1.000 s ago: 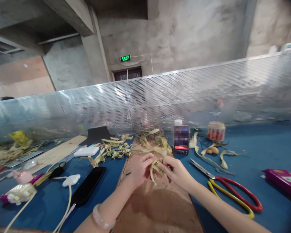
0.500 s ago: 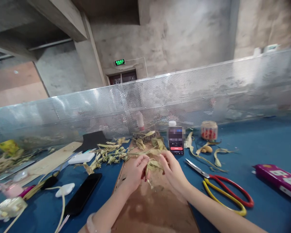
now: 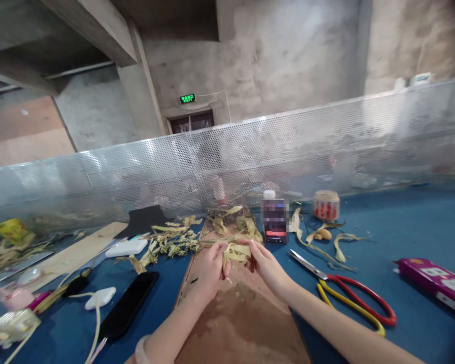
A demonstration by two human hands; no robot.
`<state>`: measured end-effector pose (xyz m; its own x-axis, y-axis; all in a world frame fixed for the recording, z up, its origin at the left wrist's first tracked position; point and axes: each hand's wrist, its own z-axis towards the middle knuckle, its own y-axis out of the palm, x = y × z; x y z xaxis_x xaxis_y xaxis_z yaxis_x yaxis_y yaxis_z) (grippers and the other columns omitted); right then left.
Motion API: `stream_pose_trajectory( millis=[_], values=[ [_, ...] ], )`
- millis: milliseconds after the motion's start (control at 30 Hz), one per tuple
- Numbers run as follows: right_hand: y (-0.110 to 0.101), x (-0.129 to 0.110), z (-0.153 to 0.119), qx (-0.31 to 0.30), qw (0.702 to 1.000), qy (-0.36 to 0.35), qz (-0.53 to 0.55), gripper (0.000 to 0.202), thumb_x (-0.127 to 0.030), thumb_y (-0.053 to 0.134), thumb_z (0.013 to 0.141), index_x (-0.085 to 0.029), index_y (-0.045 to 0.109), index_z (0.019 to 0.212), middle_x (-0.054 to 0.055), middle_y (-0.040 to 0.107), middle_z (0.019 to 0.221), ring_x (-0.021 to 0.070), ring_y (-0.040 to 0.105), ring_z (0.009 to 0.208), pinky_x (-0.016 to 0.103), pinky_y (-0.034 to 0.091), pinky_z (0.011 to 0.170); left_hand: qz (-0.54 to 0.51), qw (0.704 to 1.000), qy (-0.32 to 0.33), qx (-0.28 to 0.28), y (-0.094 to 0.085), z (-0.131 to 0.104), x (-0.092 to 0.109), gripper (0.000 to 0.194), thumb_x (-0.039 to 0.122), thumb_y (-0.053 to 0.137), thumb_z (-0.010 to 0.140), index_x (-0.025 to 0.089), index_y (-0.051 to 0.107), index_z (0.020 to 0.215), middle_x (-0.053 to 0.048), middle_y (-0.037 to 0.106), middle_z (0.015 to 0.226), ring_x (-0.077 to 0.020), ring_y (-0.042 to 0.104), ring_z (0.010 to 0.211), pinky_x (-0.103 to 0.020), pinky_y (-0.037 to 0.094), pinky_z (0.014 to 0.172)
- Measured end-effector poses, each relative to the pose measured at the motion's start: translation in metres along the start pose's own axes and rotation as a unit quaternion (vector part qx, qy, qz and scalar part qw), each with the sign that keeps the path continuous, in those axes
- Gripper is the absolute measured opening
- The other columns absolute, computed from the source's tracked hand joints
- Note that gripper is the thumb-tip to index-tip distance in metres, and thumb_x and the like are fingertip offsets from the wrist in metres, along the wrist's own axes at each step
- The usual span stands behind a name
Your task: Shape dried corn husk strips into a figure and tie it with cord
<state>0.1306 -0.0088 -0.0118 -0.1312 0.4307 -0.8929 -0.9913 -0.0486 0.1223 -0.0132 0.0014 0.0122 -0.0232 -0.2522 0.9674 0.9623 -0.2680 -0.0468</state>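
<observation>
1. A brown board (image 3: 246, 323) is laid on the blue table (image 3: 409, 227).
2. Scissors (image 3: 345, 296) are parked right of the board.
3. The left hand (image 3: 208, 265) and right hand (image 3: 263, 263) are held over the board.
4. A dried leaf strip (image 3: 235, 251) is pinched between both hands' fingertips.

Yellow-green dried leaf strip (image 3: 235, 251) at the centre; brown board (image 3: 242, 323) on a blue table (image 3: 420, 227); scissors (image 3: 349, 298) at 4 o'clock with red and yellow handles; black phone (image 3: 127, 306) at 8 o'clock; silver perforated screen (image 3: 326, 141) dotted with holes at 12 o'clock
</observation>
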Motion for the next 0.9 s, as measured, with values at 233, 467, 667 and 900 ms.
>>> stream_pose_trajectory(
  millis=[233,467,667,900],
  values=[
    [0.0,0.002,0.0,0.024,0.999,0.038,0.016,0.038,-0.049,0.043,0.083,-0.016,0.059,0.092,-0.002,0.046,0.062,0.0086,0.038,0.048,0.021,0.032,0.045,0.04,0.999,0.001,0.03,0.003,-0.001,0.0,0.032,0.048,0.04,0.083,0.018,0.05,0.086,0.01,0.033,0.031,-0.0075,0.025,0.03,-0.018,0.021,0.035],
    [0.0,-0.003,0.0,0.05,0.998,0.021,-0.032,0.039,-0.047,0.047,0.081,-0.014,0.058,0.1,-0.002,0.048,0.063,0.0078,0.033,0.047,0.02,0.028,0.043,0.163,0.981,0.023,0.105,0.001,0.002,-0.004,0.028,0.047,0.036,0.084,0.021,0.046,0.084,0.01,0.035,0.032,-0.0096,0.034,0.028,-0.017,0.027,0.032],
    [-0.006,-0.006,0.001,0.053,0.995,-0.006,-0.083,0.042,-0.046,0.044,0.082,-0.015,0.057,0.107,-0.001,0.051,0.063,0.0094,0.038,0.048,0.021,0.032,0.043,0.201,0.97,0.033,0.133,-0.01,0.008,-0.011,0.028,0.048,0.034,0.085,0.022,0.045,0.083,0.009,0.038,0.047,-0.0083,0.041,0.03,-0.018,0.031,0.032],
    [-0.011,-0.005,0.002,0.053,0.987,-0.042,-0.146,0.042,-0.043,0.041,0.084,-0.015,0.057,0.111,0.003,0.058,0.068,0.0138,0.05,0.057,0.024,0.041,0.05,0.192,0.964,0.024,0.182,-0.015,0.013,-0.007,0.028,0.047,0.038,0.083,0.021,0.048,0.087,0.008,0.035,0.051,-0.0088,0.039,0.03,-0.02,0.033,0.031]
  ],
)
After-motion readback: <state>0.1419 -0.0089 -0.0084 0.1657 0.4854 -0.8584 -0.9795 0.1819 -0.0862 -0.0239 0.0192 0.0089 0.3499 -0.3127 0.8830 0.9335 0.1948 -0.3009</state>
